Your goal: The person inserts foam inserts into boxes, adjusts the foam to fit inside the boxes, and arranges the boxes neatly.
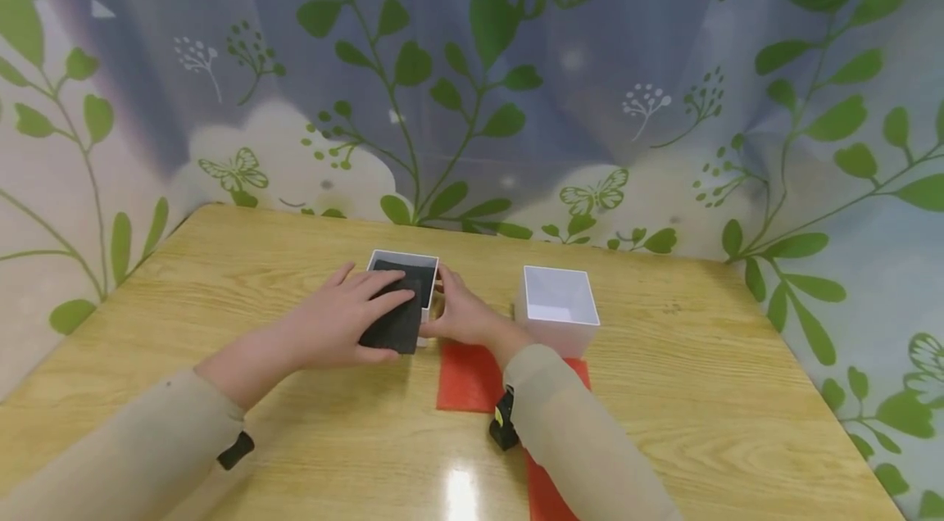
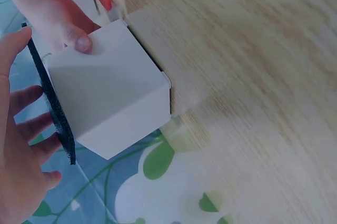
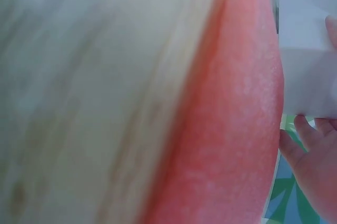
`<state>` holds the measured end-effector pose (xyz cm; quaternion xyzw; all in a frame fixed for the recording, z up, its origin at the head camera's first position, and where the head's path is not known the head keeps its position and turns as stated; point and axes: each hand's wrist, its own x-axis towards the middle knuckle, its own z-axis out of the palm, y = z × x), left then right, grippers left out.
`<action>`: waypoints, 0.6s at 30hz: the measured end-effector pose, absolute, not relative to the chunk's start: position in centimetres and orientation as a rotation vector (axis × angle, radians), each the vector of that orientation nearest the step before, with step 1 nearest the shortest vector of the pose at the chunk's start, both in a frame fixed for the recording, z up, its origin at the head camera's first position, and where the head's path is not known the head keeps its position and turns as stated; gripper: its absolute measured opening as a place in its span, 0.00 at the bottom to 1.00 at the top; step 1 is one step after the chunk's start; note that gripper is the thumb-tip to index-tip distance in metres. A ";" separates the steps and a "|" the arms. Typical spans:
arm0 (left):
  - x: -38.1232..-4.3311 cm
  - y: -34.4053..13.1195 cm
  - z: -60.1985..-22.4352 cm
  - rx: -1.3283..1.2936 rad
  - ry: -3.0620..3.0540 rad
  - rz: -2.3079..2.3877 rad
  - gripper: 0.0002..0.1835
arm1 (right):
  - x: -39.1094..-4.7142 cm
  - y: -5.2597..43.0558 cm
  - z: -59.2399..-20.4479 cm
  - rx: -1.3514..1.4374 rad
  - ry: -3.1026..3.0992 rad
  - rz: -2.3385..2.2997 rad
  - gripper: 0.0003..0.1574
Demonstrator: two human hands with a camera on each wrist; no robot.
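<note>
A white open-topped box (image 1: 374, 256) stands left of centre on the table in the head view, with dark material in its mouth. Over its near side my left hand (image 1: 335, 324) holds a thin dark foam-like sheet (image 1: 393, 331), fingers spread across one face and thumb at the near edge. The left wrist view shows this sheet (image 2: 52, 103) edge-on beside the white box (image 2: 105, 81). From the right, my right hand (image 1: 463, 310) grips the box's side; its thumb lies on the white wall in the left wrist view. Palm and some fingertips are hidden.
A second white open box (image 1: 556, 332) stands to the right, its inside pale. Red cloth-like pieces (image 1: 472, 382) lie under and beside my right forearm. Behind the wooden table (image 1: 708, 390) hangs a leaf-patterned curtain (image 1: 442, 95). Red material (image 3: 231, 103) fills much of the right wrist view.
</note>
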<state>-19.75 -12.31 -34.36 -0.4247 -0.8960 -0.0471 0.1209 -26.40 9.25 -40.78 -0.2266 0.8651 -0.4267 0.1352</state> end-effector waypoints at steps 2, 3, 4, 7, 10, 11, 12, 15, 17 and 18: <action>-19.9 -12.3 -34.2 -1.238 -2.635 -0.133 0.40 | -26.4 9.2 -40.7 -0.656 2.505 -1.235 0.62; -20.0 -12.2 -34.2 -1.238 -2.638 -0.130 0.40 | -26.3 9.3 -40.6 -0.654 2.503 -1.235 0.62; -20.2 -12.2 -34.2 -1.241 -2.639 -0.127 0.40 | -26.2 9.3 -40.6 -0.655 2.502 -1.236 0.62; -20.4 -12.0 -34.3 -1.247 -2.646 -0.120 0.39 | -26.0 9.3 -40.5 -0.655 2.498 -1.238 0.62; -20.5 -11.9 -34.2 -1.260 -2.653 -0.125 0.39 | -25.8 9.3 -40.4 -0.655 2.495 -1.238 0.61; -20.5 -11.8 -34.1 -1.262 -2.660 -0.126 0.39 | -25.9 9.3 -40.4 -0.658 2.491 -1.238 0.61; -20.6 -11.8 -34.1 -1.266 -2.666 -0.123 0.38 | -25.9 9.3 -40.5 -0.662 2.488 -1.236 0.61; -20.7 -11.5 -33.8 -1.287 -2.672 -0.105 0.38 | -25.9 9.2 -40.4 -0.681 2.487 -1.238 0.60; -20.9 -11.4 -33.6 -1.302 -2.674 -0.089 0.37 | -26.1 9.2 -40.4 -0.687 2.490 -1.237 0.60; -21.0 -11.4 -33.5 -1.308 -2.679 -0.082 0.37 | -26.1 9.2 -40.4 -0.688 2.493 -1.234 0.60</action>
